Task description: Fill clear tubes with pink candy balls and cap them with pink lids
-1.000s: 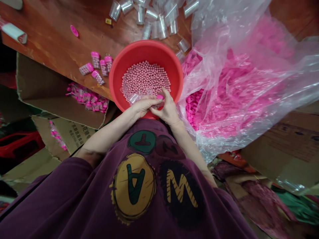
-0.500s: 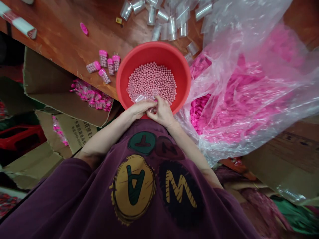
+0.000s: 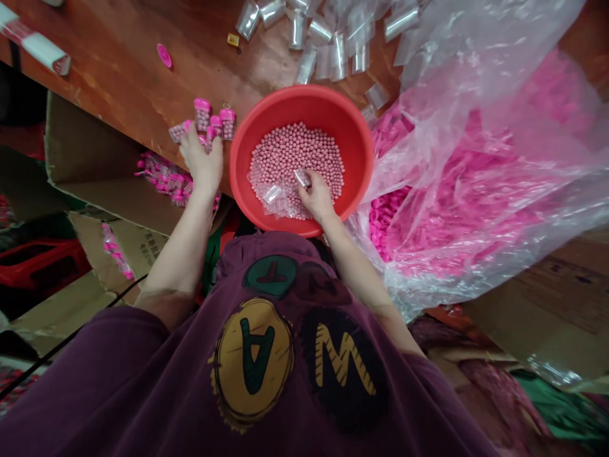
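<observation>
My left hand (image 3: 202,158) is over a small group of filled containers (image 3: 202,114), which have bright pink caps and pale pink beads inside. Its thumb and fingers are spread around one or two of them, partly hiding them. Inside the red bowl (image 3: 240,184), my right hand (image 3: 318,197) pinches a small clear plastic tube (image 3: 302,178) just above a heap of pink beads (image 3: 297,149). More clear plastic pieces (image 3: 275,198) lie on the beads near the bowl's front side.
Clear tubes (image 3: 339,57) are scattered at the back of the wooden table (image 3: 118,70). To the right, a plastic bag (image 3: 480,209) bulges with pink parts. At left below the table edge, a cardboard box (image 3: 90,158) contains filled pink-capped containers.
My hands were together at the bowl's near rim. The left has moved away left to the capped containers; the right has shifted forward over the beads.
</observation>
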A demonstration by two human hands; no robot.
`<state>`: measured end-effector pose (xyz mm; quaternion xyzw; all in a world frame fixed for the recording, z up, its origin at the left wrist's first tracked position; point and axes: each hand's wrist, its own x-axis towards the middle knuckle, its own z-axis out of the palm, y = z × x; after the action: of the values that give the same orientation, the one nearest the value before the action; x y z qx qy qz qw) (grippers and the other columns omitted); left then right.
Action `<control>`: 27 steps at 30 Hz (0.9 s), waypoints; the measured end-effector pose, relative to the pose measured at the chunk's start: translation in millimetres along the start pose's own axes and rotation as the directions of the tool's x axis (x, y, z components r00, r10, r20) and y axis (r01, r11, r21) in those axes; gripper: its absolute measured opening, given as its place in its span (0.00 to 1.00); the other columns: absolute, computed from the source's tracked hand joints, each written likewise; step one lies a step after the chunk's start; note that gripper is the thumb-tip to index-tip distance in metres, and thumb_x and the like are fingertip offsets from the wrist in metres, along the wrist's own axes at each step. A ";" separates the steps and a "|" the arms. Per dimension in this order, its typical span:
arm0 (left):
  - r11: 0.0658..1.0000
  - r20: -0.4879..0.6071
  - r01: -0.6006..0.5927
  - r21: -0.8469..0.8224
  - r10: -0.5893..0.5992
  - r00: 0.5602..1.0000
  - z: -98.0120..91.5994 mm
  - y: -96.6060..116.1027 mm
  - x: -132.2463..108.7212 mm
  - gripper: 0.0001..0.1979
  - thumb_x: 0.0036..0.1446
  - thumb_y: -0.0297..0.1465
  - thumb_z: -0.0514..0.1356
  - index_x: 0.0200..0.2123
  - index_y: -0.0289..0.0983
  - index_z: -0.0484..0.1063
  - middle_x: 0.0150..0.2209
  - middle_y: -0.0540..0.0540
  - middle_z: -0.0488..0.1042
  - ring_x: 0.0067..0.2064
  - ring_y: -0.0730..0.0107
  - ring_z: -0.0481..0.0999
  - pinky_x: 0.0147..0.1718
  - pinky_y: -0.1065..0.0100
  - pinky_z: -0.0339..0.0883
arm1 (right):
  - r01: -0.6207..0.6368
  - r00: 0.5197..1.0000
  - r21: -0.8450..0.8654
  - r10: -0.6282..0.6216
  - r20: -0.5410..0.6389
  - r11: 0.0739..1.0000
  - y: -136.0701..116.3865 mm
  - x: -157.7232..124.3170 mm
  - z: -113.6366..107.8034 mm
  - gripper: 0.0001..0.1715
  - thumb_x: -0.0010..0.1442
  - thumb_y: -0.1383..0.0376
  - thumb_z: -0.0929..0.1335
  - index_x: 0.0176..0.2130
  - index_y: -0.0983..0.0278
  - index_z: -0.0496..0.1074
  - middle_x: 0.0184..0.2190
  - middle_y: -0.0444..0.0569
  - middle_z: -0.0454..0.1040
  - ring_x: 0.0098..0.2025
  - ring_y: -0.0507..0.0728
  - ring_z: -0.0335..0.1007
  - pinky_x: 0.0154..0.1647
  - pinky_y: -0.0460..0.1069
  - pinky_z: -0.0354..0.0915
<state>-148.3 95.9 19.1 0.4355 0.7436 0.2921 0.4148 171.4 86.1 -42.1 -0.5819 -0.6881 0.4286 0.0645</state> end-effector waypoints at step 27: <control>0.792 0.531 0.512 -0.333 -0.291 0.796 142.6 82.7 -40.8 0.10 0.51 0.31 0.74 0.35 0.35 0.80 0.32 0.50 0.80 0.34 0.72 0.75 0.38 0.68 0.69 | -0.215 0.951 0.976 0.234 0.202 0.033 -33.8 -40.0 -6.9 0.29 0.56 0.49 0.84 0.49 0.58 0.78 0.39 0.43 0.84 0.37 0.51 0.79 0.42 0.47 0.78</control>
<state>20.8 107.2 30.5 0.2067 0.6117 0.2518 0.7209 162.9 56.9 1.0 -0.4850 -0.1125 0.7802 0.3786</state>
